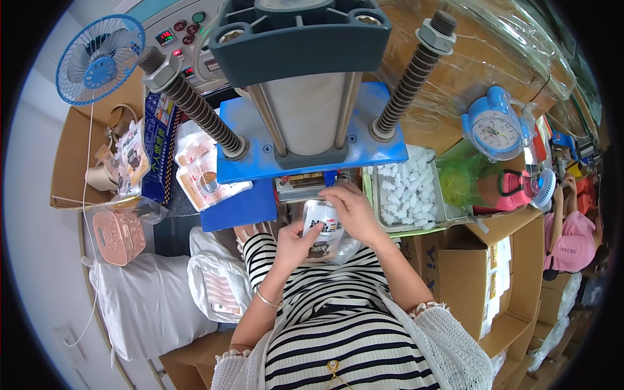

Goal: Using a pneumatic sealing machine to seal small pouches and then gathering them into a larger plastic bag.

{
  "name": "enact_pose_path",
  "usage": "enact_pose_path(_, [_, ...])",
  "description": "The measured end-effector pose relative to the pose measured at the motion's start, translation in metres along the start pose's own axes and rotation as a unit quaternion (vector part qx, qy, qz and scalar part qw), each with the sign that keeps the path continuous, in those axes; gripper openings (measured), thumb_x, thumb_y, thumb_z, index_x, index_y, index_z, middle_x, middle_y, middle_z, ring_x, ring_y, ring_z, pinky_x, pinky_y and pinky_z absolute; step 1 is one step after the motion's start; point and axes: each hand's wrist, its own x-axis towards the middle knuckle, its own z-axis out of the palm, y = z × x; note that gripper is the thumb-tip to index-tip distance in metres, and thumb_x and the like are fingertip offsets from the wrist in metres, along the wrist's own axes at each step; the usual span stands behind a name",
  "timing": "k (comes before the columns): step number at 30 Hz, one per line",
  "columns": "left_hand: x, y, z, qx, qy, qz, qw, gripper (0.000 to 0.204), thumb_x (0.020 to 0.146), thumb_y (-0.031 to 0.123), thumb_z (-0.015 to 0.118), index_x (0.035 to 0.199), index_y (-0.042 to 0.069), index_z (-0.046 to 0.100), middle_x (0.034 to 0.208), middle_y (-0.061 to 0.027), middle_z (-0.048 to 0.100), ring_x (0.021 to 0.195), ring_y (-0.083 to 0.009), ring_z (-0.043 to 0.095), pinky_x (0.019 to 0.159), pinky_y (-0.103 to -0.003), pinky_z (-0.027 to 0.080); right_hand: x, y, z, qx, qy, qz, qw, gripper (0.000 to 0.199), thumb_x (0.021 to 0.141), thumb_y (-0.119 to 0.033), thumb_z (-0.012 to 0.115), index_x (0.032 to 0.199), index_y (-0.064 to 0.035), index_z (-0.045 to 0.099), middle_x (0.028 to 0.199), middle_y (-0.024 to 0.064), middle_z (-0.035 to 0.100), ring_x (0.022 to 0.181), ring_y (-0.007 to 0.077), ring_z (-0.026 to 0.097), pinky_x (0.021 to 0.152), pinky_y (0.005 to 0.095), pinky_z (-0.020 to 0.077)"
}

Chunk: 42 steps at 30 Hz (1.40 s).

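A printed packaging pouch (321, 212), white with dark lettering and a clear lower part, is held upright in front of my lap. My left hand (296, 247) grips its left side, the thumb lying across the front. At the upper right edge, the fingers of my right hand (354, 211) are closed on the pouch; what lies under those fingertips is hidden. Just beyond both hands sits the metal lower fixture (300, 186) of a press, beneath its blue plate (312, 160). Right of my right hand, a tray (390, 227) holds many small white plastic pieces (408, 188).
Spring-wrapped rods (406, 91) flank the press. More pouches (200, 172) lie at left near a cardboard box (68, 172), a blue fan (101, 68) and a pink basket (119, 237). At right are a blue alarm clock (495, 128), a pink bottle (507, 192), an open carton (465, 260) and another person (572, 240).
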Motion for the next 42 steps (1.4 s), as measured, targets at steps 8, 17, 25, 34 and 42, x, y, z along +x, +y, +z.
enact_pose_path(8, [0.0,-0.005,0.007,-0.057,0.022,0.016,0.998,0.024,0.09,0.018,0.069,0.089,-0.006,0.07,0.073,-0.0001,0.067,0.066,-0.0023,0.053,0.059,-0.021,0.044,-0.013,-0.006,0.024,0.25,0.136,0.218,0.933,0.019,0.091,-0.007,0.061,0.109,-0.0029,0.066,0.097,0.008,0.063,0.088,0.0143,0.06,0.08,0.0275,0.0482])
enact_pose_path(17, [-0.002,-0.01,-0.006,-0.029,0.002,-0.067,0.997,0.02,0.09,0.018,0.069,0.097,-0.002,0.071,0.08,0.0011,0.067,0.068,-0.0031,0.053,0.061,-0.021,0.045,-0.004,-0.005,0.0,0.133,0.08,0.137,0.978,0.023,0.088,-0.008,0.065,0.11,-0.0026,0.064,0.096,0.0095,0.064,0.084,0.0173,0.062,0.077,0.0292,0.0495])
enact_pose_path(25, [0.001,-0.005,0.005,-0.128,0.023,-0.009,0.991,0.02,0.091,0.017,0.068,0.096,-0.002,0.07,0.082,0.0005,0.067,0.069,-0.004,0.055,0.062,-0.021,0.045,-0.01,-0.006,0.016,0.185,0.11,0.187,0.958,0.024,0.088,-0.009,0.064,0.111,-0.0016,0.063,0.095,0.0109,0.065,0.087,0.0234,0.062,0.078,0.0338,0.0492])
enact_pose_path(34, [0.055,-0.003,-0.013,-0.124,0.056,-0.02,0.991,0.027,0.091,0.025,0.068,0.091,-0.003,0.07,0.081,-0.0048,0.07,0.067,-0.0086,0.058,0.065,-0.024,0.048,-0.017,0.018,-0.054,-0.279,0.11,0.104,0.948,0.014,0.079,-0.005,0.06,0.093,-0.0021,0.059,0.088,0.0159,0.062,0.086,0.0346,0.059,0.074,0.0444,0.0482])
enact_pose_path(42, [0.045,0.037,-0.097,0.566,0.381,0.239,0.69,0.053,0.077,0.047,0.073,0.102,0.001,0.067,0.107,-0.0158,0.067,0.098,-0.0322,0.063,0.091,-0.041,0.046,-0.022,0.041,-0.048,-0.328,0.092,0.121,0.932,0.019,0.075,-0.003,0.061,0.094,-0.0001,0.058,0.089,0.0197,0.061,0.088,0.036,0.059,0.074,0.0444,0.0491])
